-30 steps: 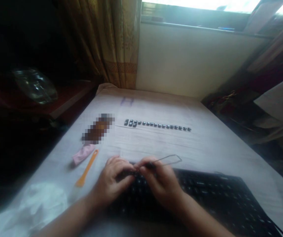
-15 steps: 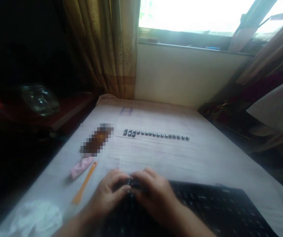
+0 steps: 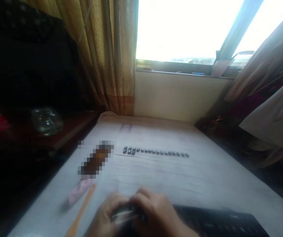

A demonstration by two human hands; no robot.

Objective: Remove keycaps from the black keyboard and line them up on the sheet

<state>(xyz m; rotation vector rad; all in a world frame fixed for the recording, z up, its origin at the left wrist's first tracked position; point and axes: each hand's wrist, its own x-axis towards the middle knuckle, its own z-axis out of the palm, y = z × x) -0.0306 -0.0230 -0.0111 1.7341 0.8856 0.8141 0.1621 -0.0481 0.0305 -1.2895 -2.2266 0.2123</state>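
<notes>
Both my hands sit together at the bottom edge over the left end of a black keyboard (image 3: pixel 220 222). My left hand (image 3: pixel 107 217) curls its fingers round something small and blurred. My right hand (image 3: pixel 153 210) is closed, fingertips pressed against the left hand's; what it grips is hidden. A row of several small black keycaps (image 3: pixel 156 152) lies in a line on the white table cover (image 3: pixel 205 177), well beyond my hands.
An orange plastic pry tool (image 3: pixel 81 210) and a pink wrapped item (image 3: pixel 77 192) lie left of my hands. A blurred-out brown object (image 3: pixel 95 160) sits farther back. Curtains (image 3: pixel 112 56), a window sill and a dark side table with a glass jar (image 3: pixel 46 120) surround the table.
The view has tilted upward, so hands and keyboard slid to the bottom edge. The wire loop tool seen a second ago in my right hand no longer shows.
</notes>
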